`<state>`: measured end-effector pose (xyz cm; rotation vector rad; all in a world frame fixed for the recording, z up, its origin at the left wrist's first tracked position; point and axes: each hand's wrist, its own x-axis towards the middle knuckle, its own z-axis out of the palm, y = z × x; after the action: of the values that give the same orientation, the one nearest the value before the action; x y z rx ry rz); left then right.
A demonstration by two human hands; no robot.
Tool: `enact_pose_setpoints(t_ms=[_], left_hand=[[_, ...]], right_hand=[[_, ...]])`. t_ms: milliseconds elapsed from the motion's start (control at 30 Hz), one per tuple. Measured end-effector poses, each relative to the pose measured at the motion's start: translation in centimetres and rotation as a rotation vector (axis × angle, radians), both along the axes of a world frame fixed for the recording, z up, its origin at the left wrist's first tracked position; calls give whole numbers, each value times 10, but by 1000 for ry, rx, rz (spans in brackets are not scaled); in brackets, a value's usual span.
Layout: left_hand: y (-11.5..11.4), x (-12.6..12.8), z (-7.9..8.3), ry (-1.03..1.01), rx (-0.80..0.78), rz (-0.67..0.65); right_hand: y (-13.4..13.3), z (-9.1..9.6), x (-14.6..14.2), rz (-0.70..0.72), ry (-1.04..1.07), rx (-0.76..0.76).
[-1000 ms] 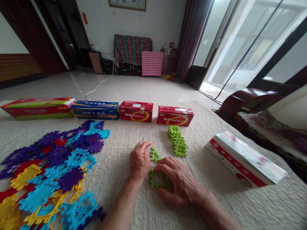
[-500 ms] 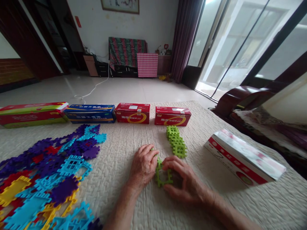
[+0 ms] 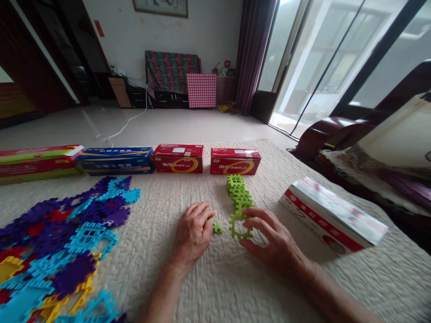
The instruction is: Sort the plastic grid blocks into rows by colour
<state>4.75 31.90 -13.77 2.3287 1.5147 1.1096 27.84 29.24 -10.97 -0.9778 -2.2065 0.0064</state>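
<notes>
Between the thumb and fingers of my right hand [image 3: 274, 240] is a light green square frame tile [image 3: 232, 226] with notched edges. Its far edge meets the near end of a row of overlapping green lattice tiles [image 3: 237, 190]; whether it rests on them I cannot tell. My left hand [image 3: 195, 229] is closed on the quilted cloth, curled over another green notched tile [image 3: 217, 226]. Most of that tile is hidden under my fingers, so its shape does not show. A gap of cloth lies between the two hands.
On the left spreads a pile of purple, blue, red and yellow notched tiles [image 3: 84, 237]. Behind stand a red-and-green box [image 3: 40, 163], a blue box [image 3: 117, 160] and two red boxes [image 3: 178, 158]. A white-and-red box [image 3: 332, 217] lies at the right.
My right hand has carried the green frame tile away from my left hand to the near end of the green row. My left hand stays closed over its tile. The view has shifted slightly.
</notes>
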Motion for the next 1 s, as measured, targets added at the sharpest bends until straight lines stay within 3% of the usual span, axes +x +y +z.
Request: enact_pose_setpoints(t_ms=[233, 767, 900, 1000], left_hand=[[0, 1, 1, -9, -6, 11], [2, 1, -2, -81, 8, 33], [4, -1, -1, -199, 35, 109], [4, -2, 0, -257, 50, 230]], right_hand=[[20, 0, 20, -76, -91, 33], [19, -2, 20, -116, -92, 12], [7, 1, 9, -16, -40, 21], [-7, 2, -5, 102, -81, -105]])
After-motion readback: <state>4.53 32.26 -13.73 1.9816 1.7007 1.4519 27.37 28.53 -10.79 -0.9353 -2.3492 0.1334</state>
